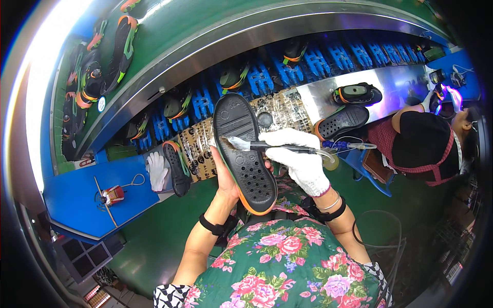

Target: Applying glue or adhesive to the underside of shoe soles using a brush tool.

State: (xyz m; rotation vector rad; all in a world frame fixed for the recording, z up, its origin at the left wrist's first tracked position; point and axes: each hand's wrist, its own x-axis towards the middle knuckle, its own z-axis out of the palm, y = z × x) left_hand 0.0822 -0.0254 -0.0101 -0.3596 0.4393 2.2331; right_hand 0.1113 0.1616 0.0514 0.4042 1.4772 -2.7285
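Note:
A long black shoe sole with an orange edge is held up in front of me, its holed and ribbed face toward me. My bare left hand grips it by its left edge, and some fingertips show at the opposite edge. In my white-gloved right hand is a glue brush with a dark handle and a clear tube at its back end. Its pale bristles touch the sole's face a little above the holes.
Behind the sole runs a taped cardboard bench top. A black sole and a white glove lie at its left. Another sole lies right. Blue racks carry shoes beyond. A co-worker sits at right; a blue table stands left.

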